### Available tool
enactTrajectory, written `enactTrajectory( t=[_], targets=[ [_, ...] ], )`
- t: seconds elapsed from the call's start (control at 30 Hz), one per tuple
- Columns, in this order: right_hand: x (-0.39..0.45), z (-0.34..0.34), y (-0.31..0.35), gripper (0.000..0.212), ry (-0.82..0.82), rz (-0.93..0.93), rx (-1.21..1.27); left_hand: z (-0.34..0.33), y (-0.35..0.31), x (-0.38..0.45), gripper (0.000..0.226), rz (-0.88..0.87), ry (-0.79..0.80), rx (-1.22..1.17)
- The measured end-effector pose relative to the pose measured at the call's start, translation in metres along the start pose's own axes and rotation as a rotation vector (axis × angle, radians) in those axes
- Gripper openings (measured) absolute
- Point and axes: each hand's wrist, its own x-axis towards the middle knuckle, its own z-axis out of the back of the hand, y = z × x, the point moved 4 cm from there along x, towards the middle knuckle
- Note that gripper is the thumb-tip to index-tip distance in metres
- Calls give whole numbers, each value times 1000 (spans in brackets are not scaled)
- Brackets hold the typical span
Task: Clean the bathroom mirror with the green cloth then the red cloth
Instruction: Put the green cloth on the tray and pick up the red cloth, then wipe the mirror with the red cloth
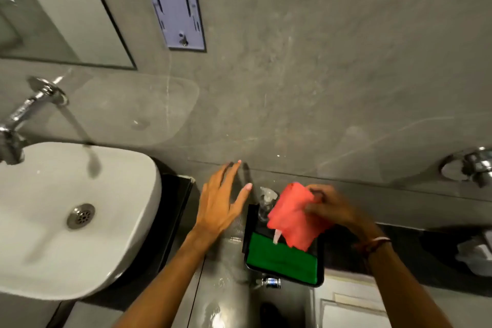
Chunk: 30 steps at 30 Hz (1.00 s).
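My right hand (332, 210) is shut on the red cloth (292, 218), holding it just above a black tray (250, 224). The green cloth (282, 255) lies flat in the near part of that tray. A clear spray bottle (266, 202) stands at the tray's far left corner, partly hidden by the red cloth. My left hand (221, 202) hovers open, fingers spread, over the counter left of the tray and holds nothing. The bathroom mirror (61, 13) hangs on the wall at the upper left.
A white basin (80, 221) sits at the left under a chrome tap (29, 112). A pale wall dispenser (175, 0) is mounted right of the mirror. A second tap (474, 165) shows at the right edge. The grey counter (226, 274) looks wet.
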Motion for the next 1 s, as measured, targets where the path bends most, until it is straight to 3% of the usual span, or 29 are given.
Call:
enactTrajectory(
  t=[0.07,0.17,0.23,0.3,0.4,0.53,0.7,0.87,1.0],
  targets=[
    [-13,10,73,25,146,101,41,17,-24,6,48,252,87,-704],
    [-22,16,168,28,253,212,41,32,-58,3,70,508,225,-1546],
    [-18,11,217,26,258,296,-62,47,-72,-10,91,578,198,-1807],
    [-10,1,257,26,191,385,-240,58,-72,-22,77,676,65,-1911],
    [1,-18,300,49,-4,458,-525,85,-65,-26,58,613,-68,-2089],
    [-2,-37,326,57,-135,604,-515,128,-51,-31,59,513,-233,-2158],
    [-24,-35,376,61,-382,807,-505,220,-44,-37,67,308,-546,-2060],
    [-52,0,456,79,-649,935,-528,353,-77,-4,56,7,-711,-1842],
    [-80,37,532,89,-842,1031,-561,474,-142,41,45,-195,-960,-1552]
  ],
)
